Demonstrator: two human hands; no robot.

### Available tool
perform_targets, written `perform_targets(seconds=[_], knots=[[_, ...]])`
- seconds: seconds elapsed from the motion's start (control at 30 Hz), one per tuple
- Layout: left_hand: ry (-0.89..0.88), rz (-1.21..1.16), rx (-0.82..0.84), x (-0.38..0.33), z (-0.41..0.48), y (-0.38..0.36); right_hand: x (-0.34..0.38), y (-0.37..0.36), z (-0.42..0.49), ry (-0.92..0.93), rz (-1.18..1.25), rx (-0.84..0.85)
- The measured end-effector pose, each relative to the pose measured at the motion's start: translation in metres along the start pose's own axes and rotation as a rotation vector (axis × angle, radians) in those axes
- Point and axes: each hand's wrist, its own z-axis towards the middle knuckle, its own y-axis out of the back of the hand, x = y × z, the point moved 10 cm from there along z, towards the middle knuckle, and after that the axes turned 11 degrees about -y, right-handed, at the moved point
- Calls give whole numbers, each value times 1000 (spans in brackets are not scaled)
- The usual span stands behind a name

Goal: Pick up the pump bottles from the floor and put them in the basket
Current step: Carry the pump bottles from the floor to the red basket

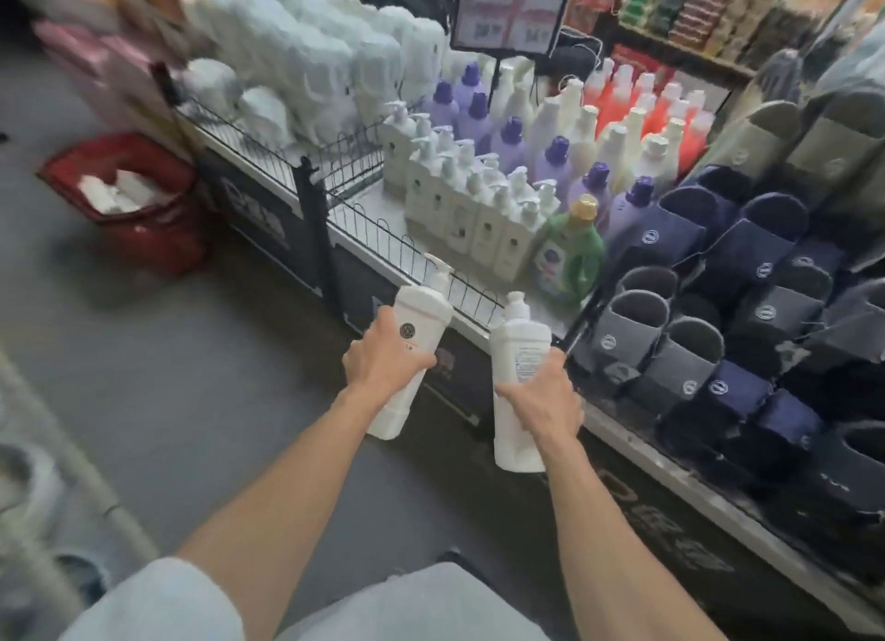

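Head view: two white pump bottles are seen held off the floor [167, 353], one in each of the hands. The left hand [383, 358] is wrapped round the middle of the left bottle [421, 305], fingers curled over its front beside a small round dark mark. This bottle is tilted, with its pump head pointed up and away from the person.

The right hand [541, 396] is closed round the lower half of the right bottle [519, 338], which is held nearly upright with its printed label turned toward the camera. The two bottles are kept apart, with a gap between them.

The red basket [143, 242] is set on the floor well beyond and to the left of the left hand. White items [119, 190] are seen lying inside it, though they are too blurred to be told apart.

Just beyond both hands a low shelf [373, 204] edged with a wire rail [383, 238] is seen. A row of white pump bottles [474, 219] is lined up on it, ahead of the right hand. A green bottle [570, 257] with a gold cap is stood at the near end of that row, and purple-capped bottles [555, 161] are ranged behind it. To the right of the right hand, dark blue and grey slippers [718, 266] are stacked in rows.
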Motion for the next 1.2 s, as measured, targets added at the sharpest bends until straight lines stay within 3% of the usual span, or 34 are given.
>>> perform_targets(seconds=[0.8, 1.2], knots=[[732, -24, -475, 240, 42, 139, 367, -201, 12, 692, -212, 386], [797, -56, -548, 362, 69, 231, 500, -294, -57, 772, -297, 432]])
